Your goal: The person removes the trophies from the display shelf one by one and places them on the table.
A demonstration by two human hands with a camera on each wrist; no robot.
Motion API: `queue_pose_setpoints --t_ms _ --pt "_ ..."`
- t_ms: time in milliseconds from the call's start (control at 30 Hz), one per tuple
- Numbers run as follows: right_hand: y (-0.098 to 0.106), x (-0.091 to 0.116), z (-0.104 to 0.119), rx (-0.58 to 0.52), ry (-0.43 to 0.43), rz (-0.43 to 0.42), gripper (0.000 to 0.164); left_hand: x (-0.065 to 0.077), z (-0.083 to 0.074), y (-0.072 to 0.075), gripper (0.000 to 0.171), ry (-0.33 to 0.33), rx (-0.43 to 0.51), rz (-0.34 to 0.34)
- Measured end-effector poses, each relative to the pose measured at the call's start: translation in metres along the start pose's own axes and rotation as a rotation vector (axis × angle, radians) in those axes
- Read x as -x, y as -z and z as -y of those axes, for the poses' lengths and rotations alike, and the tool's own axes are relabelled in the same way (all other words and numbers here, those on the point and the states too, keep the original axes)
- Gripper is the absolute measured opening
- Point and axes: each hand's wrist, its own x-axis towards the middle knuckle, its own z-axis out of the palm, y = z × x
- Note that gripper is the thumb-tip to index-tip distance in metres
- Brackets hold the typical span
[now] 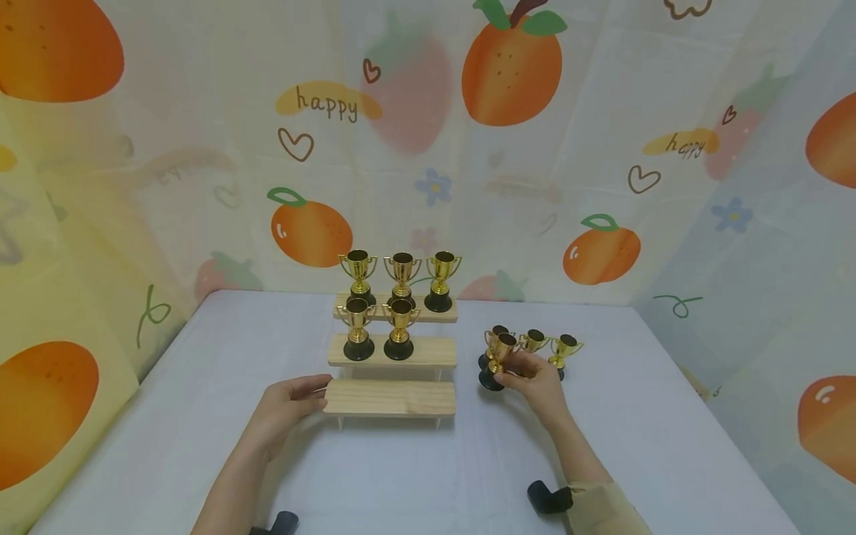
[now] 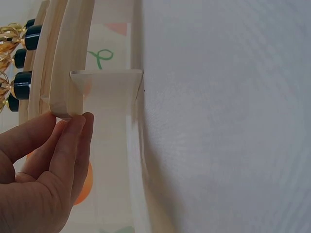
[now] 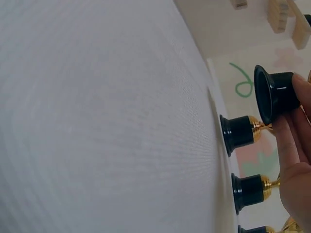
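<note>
My right hand [image 1: 538, 379] grips a small gold trophy [image 1: 503, 346] with a black base. In the right wrist view its base [image 3: 283, 92] is tilted, hollow underside showing, raised off the table. Just behind it three more trophies [image 1: 567, 348] stand on the table, one partly hidden. To the left is a three-step wooden display stand [image 1: 391, 399]. At the left end of its lowest step, my left hand [image 1: 287, 409] pinches the corner between thumb and fingers [image 2: 73, 131]. Three trophies [image 1: 443, 275] occupy the top step, and two trophies [image 1: 400, 327] the left and middle of the second.
A white cloth [image 1: 401, 475] covers the table. Behind it hangs a curtain [image 1: 428, 148] printed with fruit, hearts and lettering, which also runs along both sides. Thin clear supports [image 2: 109, 80] hold up the stand's steps. Black devices [image 1: 550, 498] are worn at the wrists.
</note>
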Motion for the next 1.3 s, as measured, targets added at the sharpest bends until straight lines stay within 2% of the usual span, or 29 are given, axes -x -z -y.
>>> queue_pose_setpoints --t_ms 567,800,1300 --pt "0.004 -0.002 -0.012 0.014 -0.05 0.046 0.042 -0.001 0.001 0.002 0.047 -0.021 0.026 0.022" --pt "0.005 -0.001 -0.014 0.024 -0.059 0.066 0.044 0.001 0.0 0.001 0.046 0.002 0.016 0.01" --pt "0.005 -0.004 -0.023 0.033 -0.083 0.074 0.044 0.001 -0.001 0.0 0.046 0.0 0.016 0.004"
